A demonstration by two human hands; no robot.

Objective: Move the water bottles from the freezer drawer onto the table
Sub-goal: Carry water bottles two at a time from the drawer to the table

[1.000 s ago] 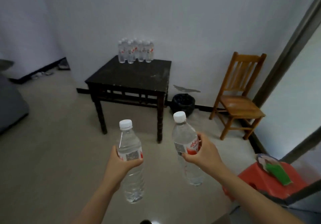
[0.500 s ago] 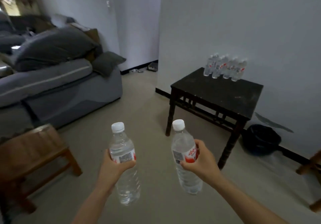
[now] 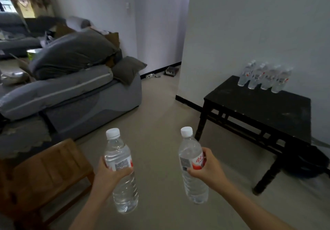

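Left grip: fingers and thumb curled round the middle of a clear water bottle, at the lower edge of its label. White cap up, body leaning slightly. Water visible inside.

Right grip: curled the same way round a second bottle, fingers over the red and white label. White cap up, leaning a little to the left.

Both bottles are in the air in front of me, over the pale floor, apart from each other and touching nothing but my grips.

The surface is ahead and to my right: a dark wooden table standing against the white wall. A cluster of bottles stands upright at its far edge, close to the wall, packed side by side. They are too blurred for an exact count. The near part of the top is bare dark wood.

A dark bin sits on the floor beneath the table's right end.

To my left there is a grey sofa with a big grey cushion heaped on it. A brown wooden stool stands near my left arm.
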